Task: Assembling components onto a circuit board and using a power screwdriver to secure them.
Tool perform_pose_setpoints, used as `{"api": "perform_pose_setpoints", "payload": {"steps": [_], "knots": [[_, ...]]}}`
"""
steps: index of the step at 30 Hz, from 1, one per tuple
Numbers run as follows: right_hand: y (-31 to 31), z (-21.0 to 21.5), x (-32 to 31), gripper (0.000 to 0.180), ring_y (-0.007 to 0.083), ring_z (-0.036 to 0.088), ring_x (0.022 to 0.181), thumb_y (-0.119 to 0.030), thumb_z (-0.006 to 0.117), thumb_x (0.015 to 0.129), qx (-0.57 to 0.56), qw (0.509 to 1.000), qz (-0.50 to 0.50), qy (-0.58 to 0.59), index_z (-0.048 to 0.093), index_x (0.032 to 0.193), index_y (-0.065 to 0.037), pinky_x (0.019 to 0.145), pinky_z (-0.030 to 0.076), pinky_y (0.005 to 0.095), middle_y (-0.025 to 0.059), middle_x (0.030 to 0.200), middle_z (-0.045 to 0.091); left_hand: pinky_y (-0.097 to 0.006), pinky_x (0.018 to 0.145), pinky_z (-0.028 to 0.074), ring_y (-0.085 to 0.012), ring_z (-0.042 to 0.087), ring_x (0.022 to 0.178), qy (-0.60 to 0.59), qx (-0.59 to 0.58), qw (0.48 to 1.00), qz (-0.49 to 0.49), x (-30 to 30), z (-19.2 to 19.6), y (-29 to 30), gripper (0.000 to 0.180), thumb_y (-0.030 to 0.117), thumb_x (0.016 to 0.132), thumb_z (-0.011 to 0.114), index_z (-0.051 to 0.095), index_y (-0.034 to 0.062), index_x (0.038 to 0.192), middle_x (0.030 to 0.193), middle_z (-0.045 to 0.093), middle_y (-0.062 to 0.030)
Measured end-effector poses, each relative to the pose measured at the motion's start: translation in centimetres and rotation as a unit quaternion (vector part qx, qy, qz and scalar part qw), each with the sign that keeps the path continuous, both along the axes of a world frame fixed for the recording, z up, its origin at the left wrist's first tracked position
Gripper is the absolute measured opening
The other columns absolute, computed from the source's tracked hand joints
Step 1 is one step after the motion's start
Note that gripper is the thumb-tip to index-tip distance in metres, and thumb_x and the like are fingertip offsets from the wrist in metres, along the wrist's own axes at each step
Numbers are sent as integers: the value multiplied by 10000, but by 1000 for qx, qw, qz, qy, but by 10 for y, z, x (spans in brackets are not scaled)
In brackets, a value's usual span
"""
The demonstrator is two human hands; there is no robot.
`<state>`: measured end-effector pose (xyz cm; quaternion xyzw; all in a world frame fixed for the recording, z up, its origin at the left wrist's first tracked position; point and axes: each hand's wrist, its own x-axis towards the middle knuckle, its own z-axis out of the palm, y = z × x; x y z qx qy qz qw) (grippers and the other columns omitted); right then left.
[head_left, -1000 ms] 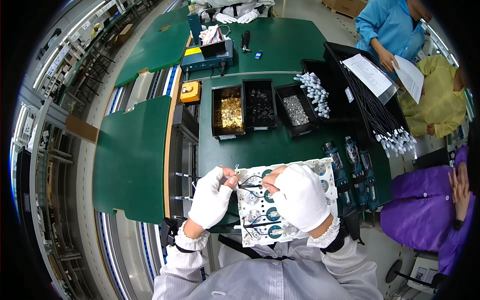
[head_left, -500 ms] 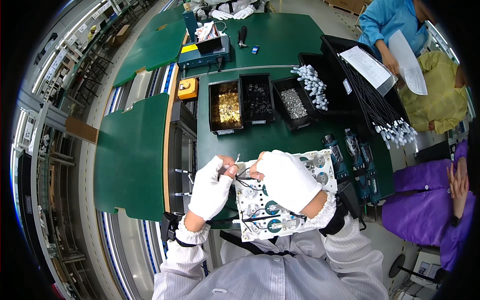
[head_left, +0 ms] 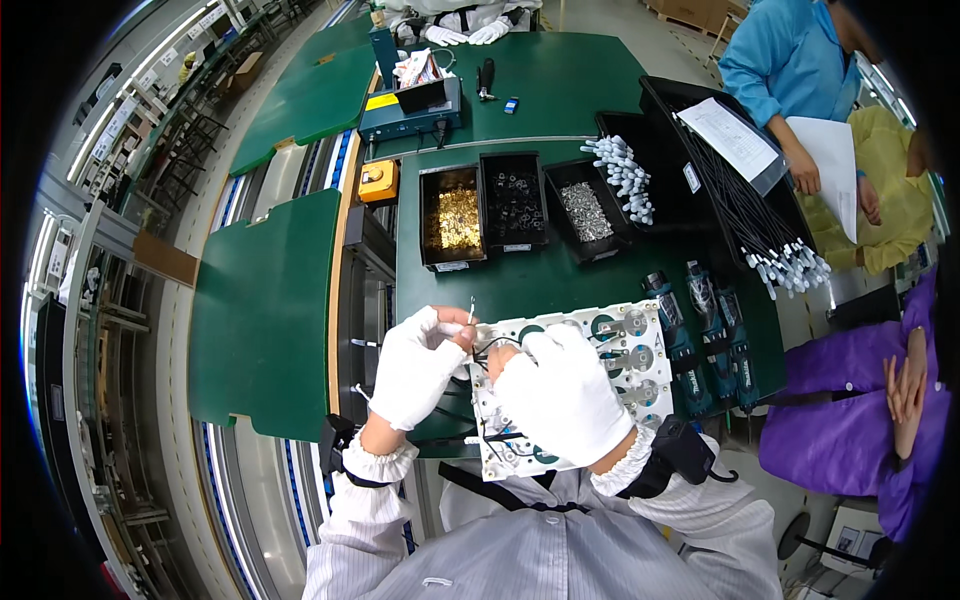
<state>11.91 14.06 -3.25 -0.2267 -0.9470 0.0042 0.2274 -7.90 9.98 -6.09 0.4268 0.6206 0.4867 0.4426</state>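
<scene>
A white plate with round holes and fitted metal parts (head_left: 640, 375) lies at the near edge of the green table. Over its left edge, my gloved left hand (head_left: 415, 365) pinches a black cable (head_left: 471, 312), its light-coloured end sticking up past the bare fingertips. My gloved right hand (head_left: 565, 395) rests over the middle of the plate, fingers closed near the black wires (head_left: 495, 343) by its left side. What those fingertips grip is partly hidden by the glove. More black wires run across the plate's lower left.
Beyond the plate stand black bins of brass-coloured parts (head_left: 455, 220), dark parts (head_left: 514, 195) and silver parts (head_left: 585, 212). Blue-and-black power screwdrivers (head_left: 715, 335) lie to the right, below a black bin of cables (head_left: 775, 220). Co-workers stand at the right; another person's gloved hands rest at the far end.
My right hand has shifted left and down over the plate, uncovering more of its upper right. The left hand stays almost in place, the cable end now upright.
</scene>
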Motion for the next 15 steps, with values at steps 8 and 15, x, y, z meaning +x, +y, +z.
{"api": "perform_pose_setpoints", "payload": {"steps": [8,15], "knots": [[-20,-2,-23,339,266,598,572,-243,610,992,-182,980,-71,17,650,711,-57,584,468,410,71,613,599,-229,685,545,-103,690,743,-35,44,996,73,-1,-11,13,174,103,882,813,718,-25,952,831,746,-80],[-41,28,-2,370,277,601,570,-384,725,915,-280,957,-1,75,667,698,-91,538,466,398,69,612,575,-234,674,522,-70,660,739,42,36,998,-1,-35,-4,47,275,244,921,788,720,-7,1010,844,737,-47]]}}
